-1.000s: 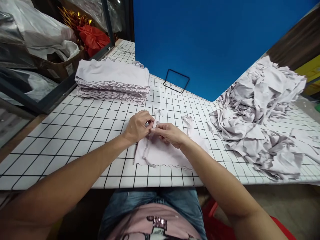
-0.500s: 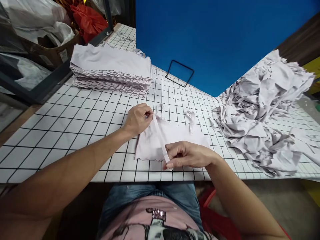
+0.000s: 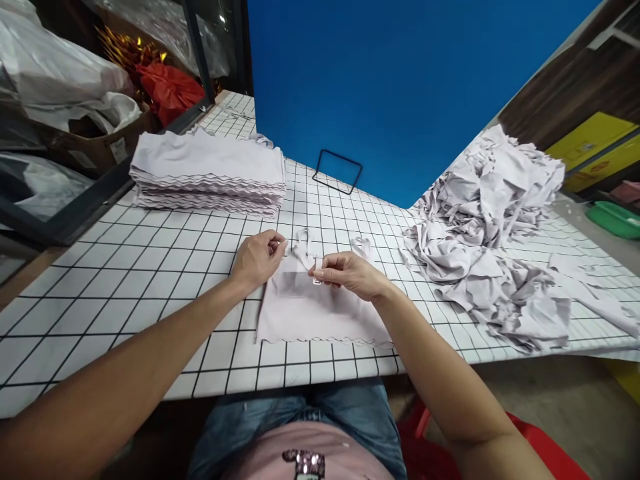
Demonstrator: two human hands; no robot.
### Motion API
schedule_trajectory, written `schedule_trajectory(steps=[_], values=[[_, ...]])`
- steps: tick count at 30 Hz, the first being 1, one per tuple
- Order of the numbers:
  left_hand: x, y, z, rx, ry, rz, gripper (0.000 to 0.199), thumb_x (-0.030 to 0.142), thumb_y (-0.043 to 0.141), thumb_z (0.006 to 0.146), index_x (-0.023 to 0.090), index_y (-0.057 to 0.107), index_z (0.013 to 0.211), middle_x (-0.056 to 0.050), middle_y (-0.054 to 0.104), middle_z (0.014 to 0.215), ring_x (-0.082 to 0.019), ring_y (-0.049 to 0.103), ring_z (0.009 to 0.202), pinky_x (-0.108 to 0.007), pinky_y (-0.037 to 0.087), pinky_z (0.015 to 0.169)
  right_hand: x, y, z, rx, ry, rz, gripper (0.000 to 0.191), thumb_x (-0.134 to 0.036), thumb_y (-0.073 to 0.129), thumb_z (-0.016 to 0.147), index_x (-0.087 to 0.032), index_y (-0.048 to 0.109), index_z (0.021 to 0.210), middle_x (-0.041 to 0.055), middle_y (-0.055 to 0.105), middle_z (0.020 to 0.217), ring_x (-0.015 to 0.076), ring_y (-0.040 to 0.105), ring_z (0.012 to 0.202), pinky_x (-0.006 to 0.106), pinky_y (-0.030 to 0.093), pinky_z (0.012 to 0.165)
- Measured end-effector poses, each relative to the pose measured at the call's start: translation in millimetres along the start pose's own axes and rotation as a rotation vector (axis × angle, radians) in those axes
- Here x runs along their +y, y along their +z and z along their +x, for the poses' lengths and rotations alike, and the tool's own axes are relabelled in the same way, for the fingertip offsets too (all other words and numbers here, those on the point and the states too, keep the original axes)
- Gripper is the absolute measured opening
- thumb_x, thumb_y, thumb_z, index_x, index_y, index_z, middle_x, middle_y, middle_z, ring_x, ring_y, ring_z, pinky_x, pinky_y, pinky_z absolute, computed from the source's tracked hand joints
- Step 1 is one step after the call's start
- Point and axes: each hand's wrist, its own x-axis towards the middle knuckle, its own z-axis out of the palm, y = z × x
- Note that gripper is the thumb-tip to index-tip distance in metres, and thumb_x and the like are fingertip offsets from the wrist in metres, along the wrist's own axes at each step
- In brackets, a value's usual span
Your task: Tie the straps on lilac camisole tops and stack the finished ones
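A pale pinkish-white garment (image 3: pixel 320 317) with a wavy hem lies flat on the grid-patterned table, its straps toward the far side. My right hand (image 3: pixel 345 275) pinches one thin strap (image 3: pixel 303 252) above the garment, with a small adjuster hanging just below the fingertips. Close to the garment's upper left corner is my left hand (image 3: pixel 263 257), fingers curled and closed; what its fingertips hold, if anything, is too small to make out. The other strap (image 3: pixel 362 247) rests looped at the garment's upper right.
A folded stack of similar pieces (image 3: pixel 207 167) stands at the back left. Crumpled fabric (image 3: pixel 495 260) is heaped on the right. A black rectangular outline (image 3: pixel 337 171) shows by the blue panel (image 3: pixel 400 87). The table's near edge runs before my body.
My right hand has moved up and left with the strap, which was stretched between both hands and is now slack and bunched. The view has shifted, showing more on the right.
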Motion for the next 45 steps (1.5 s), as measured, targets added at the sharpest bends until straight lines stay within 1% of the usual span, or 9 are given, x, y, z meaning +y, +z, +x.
schedule_trajectory(steps=[5,8,11,16,24,28,32,39,45], values=[[10.5,-8.0,-4.9,-0.033,0.112,-0.116,0.019,0.033,0.058,0.086,0.016,0.066,0.085,-0.003,0.064,0.073,-0.014,0.057,0.063,-0.024,0.045,0.059,10.5,-1.7,10.7,0.168,-0.047,0.018,0.025,-0.039,0.076,0.076,-0.017,0.064,0.071,-0.0006,0.061,0.072,0.0092,0.049,0.064,0.024,0.035,0.057],[23.3,-10.0,-11.5,-0.144,0.255,-0.222,0.019,0.033,0.061,0.086,0.016,0.066,0.086,-0.005,0.066,0.083,-0.014,0.059,0.074,-0.024,0.047,0.065,15.5,-0.6,16.3,0.282,-0.14,0.066,0.025,-0.039,0.076,0.076,-0.018,0.062,0.072,-0.0011,0.062,0.074,0.0092,0.049,0.063,0.024,0.036,0.056],[32.8,-8.2,-16.6,-0.264,0.259,-0.277,0.021,0.035,0.065,0.084,0.016,0.069,0.092,-0.004,0.067,0.085,-0.014,0.059,0.076,-0.025,0.048,0.066,19.6,4.7,20.2,0.337,-0.265,0.085,0.023,-0.038,0.075,0.077,-0.019,0.062,0.074,-0.0008,0.063,0.074,0.0105,0.051,0.065,0.026,0.041,0.06],[32.7,-5.0,-17.3,-0.275,0.197,-0.319,0.017,0.028,0.059,0.086,0.015,0.071,0.085,-0.004,0.069,0.08,-0.014,0.06,0.072,-0.024,0.045,0.061,26.9,9.9,22.5,0.288,-0.371,-0.022,0.021,-0.04,0.071,0.082,-0.02,0.065,0.079,0.001,0.065,0.083,0.0135,0.059,0.079,0.03,0.047,0.074],[32.6,-4.4,-19.6,-0.321,0.241,-0.213,0.015,0.023,0.057,0.084,0.016,0.069,0.08,-0.003,0.067,0.078,-0.013,0.058,0.07,-0.026,0.046,0.064,24.5,2.4,16.4,0.212,-0.298,-0.246,0.024,-0.043,0.068,0.085,-0.02,0.065,0.084,0.003,0.061,0.088,0.0132,0.054,0.075,0.029,0.047,0.069],[32.2,4.0,-22.1,-0.338,0.281,0.015,0.014,0.03,0.061,0.083,0.017,0.065,0.082,-0.004,0.066,0.083,-0.019,0.057,0.082,-0.031,0.046,0.072,19.3,-2.0,12.2,0.232,-0.286,-0.456,0.021,-0.04,0.064,0.087,-0.02,0.063,0.081,0.0022,0.058,0.082,0.0135,0.053,0.073,0.028,0.044,0.066],[30.8,12.4,-24.8,-0.331,0.323,0.196,0.024,0.039,0.069,0.08,0.018,0.065,0.089,-0.006,0.065,0.089,-0.023,0.053,0.087,-0.035,0.042,0.076,20.5,-4.9,11.7,0.286,-0.264,-0.466,0.021,-0.039,0.063,0.088,-0.02,0.062,0.081,0.0022,0.058,0.081,0.0135,0.05,0.071,0.029,0.042,0.066],[33.0,14.5,-29.5,-0.33,0.287,0.094,0.013,0.025,0.067,0.079,0.018,0.059,0.072,-0.002,0.064,0.08,-0.022,0.056,0.089,-0.037,0.041,0.08,28.3,-2.1,6.7,0.288,-0.202,-0.437,0.021,-0.04,0.064,0.087,-0.02,0.066,0.083,0.0024,0.055,0.08,0.0151,0.05,0.076,0.03,0.041,0.069],[35.3,15.3,-30.8,-0.357,0.165,0.034,0.011,0.031,0.068,0.079,0.02,0.068,0.082,-0.002,0.064,0.075,-0.02,0.059,0.078,-0.037,0.045,0.077,28.0,2.9,0.9,0.29,-0.21,-0.486,0.019,-0.038,0.063,0.089,-0.021,0.067,0.084,0.0033,0.057,0.081,0.0175,0.052,0.081,0.032,0.041,0.073]])
